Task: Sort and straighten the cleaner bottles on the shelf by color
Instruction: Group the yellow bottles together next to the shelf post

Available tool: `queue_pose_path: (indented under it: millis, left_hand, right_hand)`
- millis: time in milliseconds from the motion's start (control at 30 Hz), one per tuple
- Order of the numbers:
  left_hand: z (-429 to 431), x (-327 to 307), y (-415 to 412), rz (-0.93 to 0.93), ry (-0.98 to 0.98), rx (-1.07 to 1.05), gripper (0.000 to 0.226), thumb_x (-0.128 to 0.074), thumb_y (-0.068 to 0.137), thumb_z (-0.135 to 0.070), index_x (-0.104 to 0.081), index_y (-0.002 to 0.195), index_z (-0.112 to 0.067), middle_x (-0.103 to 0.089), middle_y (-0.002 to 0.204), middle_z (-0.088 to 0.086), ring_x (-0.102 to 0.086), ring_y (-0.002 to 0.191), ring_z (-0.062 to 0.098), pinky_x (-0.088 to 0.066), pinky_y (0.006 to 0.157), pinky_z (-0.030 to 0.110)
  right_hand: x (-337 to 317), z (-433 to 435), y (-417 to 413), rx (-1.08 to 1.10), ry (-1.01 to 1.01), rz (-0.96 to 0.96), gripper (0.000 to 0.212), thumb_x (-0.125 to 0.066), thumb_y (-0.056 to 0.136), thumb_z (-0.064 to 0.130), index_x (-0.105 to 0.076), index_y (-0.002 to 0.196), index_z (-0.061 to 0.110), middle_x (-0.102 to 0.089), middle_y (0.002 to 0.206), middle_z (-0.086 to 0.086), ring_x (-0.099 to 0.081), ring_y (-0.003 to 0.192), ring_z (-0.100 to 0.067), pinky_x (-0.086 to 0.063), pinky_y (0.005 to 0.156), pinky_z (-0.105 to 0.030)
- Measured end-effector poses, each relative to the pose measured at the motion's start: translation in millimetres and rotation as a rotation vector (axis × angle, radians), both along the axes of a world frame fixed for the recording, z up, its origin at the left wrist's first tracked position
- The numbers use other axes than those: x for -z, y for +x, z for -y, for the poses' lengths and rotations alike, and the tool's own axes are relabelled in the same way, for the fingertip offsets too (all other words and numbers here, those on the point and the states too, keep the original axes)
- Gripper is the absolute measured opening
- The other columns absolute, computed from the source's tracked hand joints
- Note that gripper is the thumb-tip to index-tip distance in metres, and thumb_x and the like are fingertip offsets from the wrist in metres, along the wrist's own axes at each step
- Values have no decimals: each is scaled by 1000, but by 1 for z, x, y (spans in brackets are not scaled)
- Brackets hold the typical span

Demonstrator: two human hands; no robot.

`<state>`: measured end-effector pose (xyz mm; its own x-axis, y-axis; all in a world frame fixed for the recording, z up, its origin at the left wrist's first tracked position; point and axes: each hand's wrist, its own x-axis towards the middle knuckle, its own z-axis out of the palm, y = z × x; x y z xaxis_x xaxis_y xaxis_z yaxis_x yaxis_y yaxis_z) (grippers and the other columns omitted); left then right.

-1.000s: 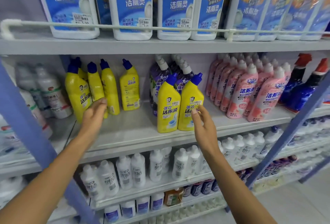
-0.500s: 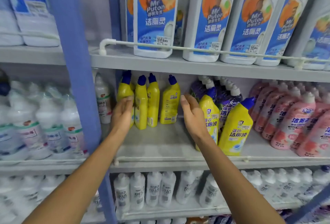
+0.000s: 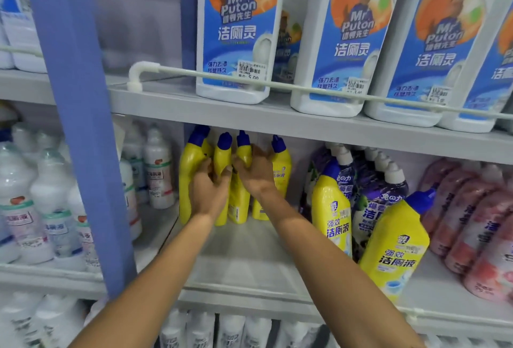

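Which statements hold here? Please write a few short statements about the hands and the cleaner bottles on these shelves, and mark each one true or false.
1. The left hand and the right hand both grip back yellow bottles. True.
2. Their caps are red. False: the caps are blue.
3. Two front yellow bottles stand apart from that group, before the purple bottles. True.
4. The pink bottles stand left of the yellow ones. False: they are at the right end; small white bottles are at the left.
5. The upper shelf holds large white bottles behind a rail. True.
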<state>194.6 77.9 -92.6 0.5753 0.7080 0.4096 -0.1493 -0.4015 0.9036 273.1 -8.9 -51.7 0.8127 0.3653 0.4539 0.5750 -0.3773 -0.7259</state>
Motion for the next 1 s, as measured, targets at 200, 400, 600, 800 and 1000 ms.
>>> queue_pose_path:
  millis: [200,400,600,800,1000]
  left_hand:
    - [7,3,12,-96,76,-175,21,-74,81,-26,-69,101,-20,-74,91,5,-67,87,34,-45,70,31]
    - [-3,4,4,-156,188,-160,19,-75,81,-27,-69,98,-20,-75,91,7,-67,87,36,-51,73,37]
    - [-2,4,-11,-190,221,-91,18,-75,80,-24,-67,97,-22,-74,88,4,-67,86,34,-55,78,44]
    - [-7,4,-31,-167,185,1,34,-77,73,-24,-71,107,-23,-76,92,0,-71,84,25,-59,79,41]
    - [-12,-1,-36,-230,138,87,84,-91,64,-39,-56,138,-19,-69,105,-1,-69,94,22,-57,86,39]
  right_hand:
    - [5,-1,11,12,-93,20,35,-62,98,32,-58,117,4,-71,101,-20,-66,95,-40,-51,78,-43]
    - [1,24,17,-43,-176,25,39,-65,98,38,-61,117,4,-71,107,-18,-65,101,-36,-51,87,-40]
    - [5,64,3,-169,-27,-48,26,-69,97,29,-62,115,11,-69,107,-4,-64,94,-16,-49,78,-17]
    - [9,78,-5,-204,48,-89,23,-71,95,31,-64,111,15,-73,102,-3,-71,94,-18,-59,86,-38]
    - [17,74,-16,-6,106,22,25,-78,88,39,-65,102,22,-73,87,-1,-69,81,-19,-55,72,-33]
